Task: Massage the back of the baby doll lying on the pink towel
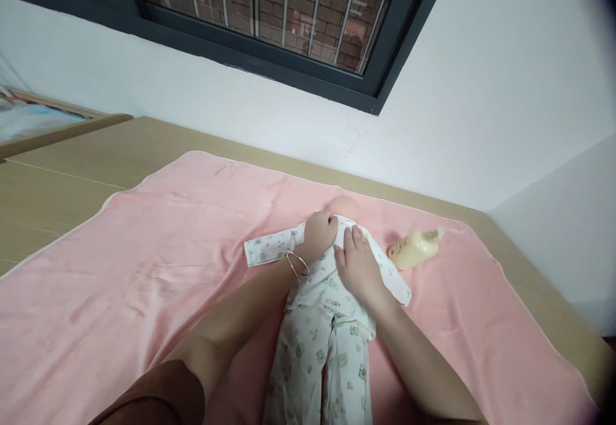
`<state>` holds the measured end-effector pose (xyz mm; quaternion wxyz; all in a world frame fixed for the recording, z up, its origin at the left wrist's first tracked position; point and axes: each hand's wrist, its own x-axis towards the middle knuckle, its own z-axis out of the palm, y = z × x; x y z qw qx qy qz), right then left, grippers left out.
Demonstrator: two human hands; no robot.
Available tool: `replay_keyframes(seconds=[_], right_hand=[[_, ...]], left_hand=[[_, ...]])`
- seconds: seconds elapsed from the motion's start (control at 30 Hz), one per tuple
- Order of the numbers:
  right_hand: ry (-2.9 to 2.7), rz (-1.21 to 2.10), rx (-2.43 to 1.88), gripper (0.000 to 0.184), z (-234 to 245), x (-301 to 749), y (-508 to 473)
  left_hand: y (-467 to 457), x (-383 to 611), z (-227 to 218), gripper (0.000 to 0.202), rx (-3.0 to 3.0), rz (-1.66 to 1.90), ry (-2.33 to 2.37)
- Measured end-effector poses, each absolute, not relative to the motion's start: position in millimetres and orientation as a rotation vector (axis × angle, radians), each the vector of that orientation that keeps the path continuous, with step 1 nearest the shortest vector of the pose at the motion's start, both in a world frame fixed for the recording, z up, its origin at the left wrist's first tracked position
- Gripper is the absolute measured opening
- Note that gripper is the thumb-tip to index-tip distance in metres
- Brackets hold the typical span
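Note:
A doll dressed in a white printed long-sleeved top [332,277] and matching trousers [308,348] lies stretched out on a pink blanket [202,232]. Its smooth, bare head [344,207] shows beyond the collar. My left hand [321,232], with bangles at the wrist, is curled closed at the neckline on the left side; its fingertips are hidden, so what they grip cannot be made out. Flat on the chest of the top rests my right hand [359,264], fingers stretched toward the collar. The sleeves spread out to both sides.
Right of the doll, a pale yellow pump bottle [416,248] lies on its side on the blanket. Beneath is a wooden surface [72,174], bordered by a white wall [433,149]. Above stands a dark-framed window [250,49] with bars outside.

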<state>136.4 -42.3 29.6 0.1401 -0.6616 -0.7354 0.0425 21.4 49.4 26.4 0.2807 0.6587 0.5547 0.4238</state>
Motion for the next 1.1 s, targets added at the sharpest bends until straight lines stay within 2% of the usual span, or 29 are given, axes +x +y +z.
replay_keyframes(seconds=[0.2, 0.43, 0.63, 0.8, 0.87, 1.0, 1.1], right_hand=[[-2.370, 0.127, -1.622, 0.057, 32.4, 133.3, -42.0], [-2.275, 0.223, -1.263, 0.049, 19.2, 183.7, -7.2], [-2.162, -0.017, -1.601, 0.060, 13.0, 163.3, -36.3], [-2.507, 0.056, -1.255, 0.051, 25.4, 162.5, -29.9], [-2.511, 0.126, -1.238, 0.049, 28.2, 168.0, -18.5], [-2.340, 0.134, -1.491, 0.054, 25.7, 169.0, -10.7], [-2.228, 0.033, -1.725, 0.061, 22.9, 160.5, -22.6]], left_hand=[[52.2, 18.5, 17.6, 0.032, 1.788, 1.130, 1.544], [46.8, 19.0, 11.1, 0.031, 1.845, 1.204, 1.512], [46.9, 17.1, 5.2, 0.030, 1.806, 1.279, 1.446], [42.8, 15.4, 2.0, 0.043, 1.643, 1.362, 1.426], [41.0, 15.0, 2.4, 0.046, 1.577, 1.391, 1.394], [39.8, 14.2, 6.5, 0.047, 1.703, 1.341, 1.403], [39.9, 13.5, 8.8, 0.039, 1.813, 1.284, 1.414]])
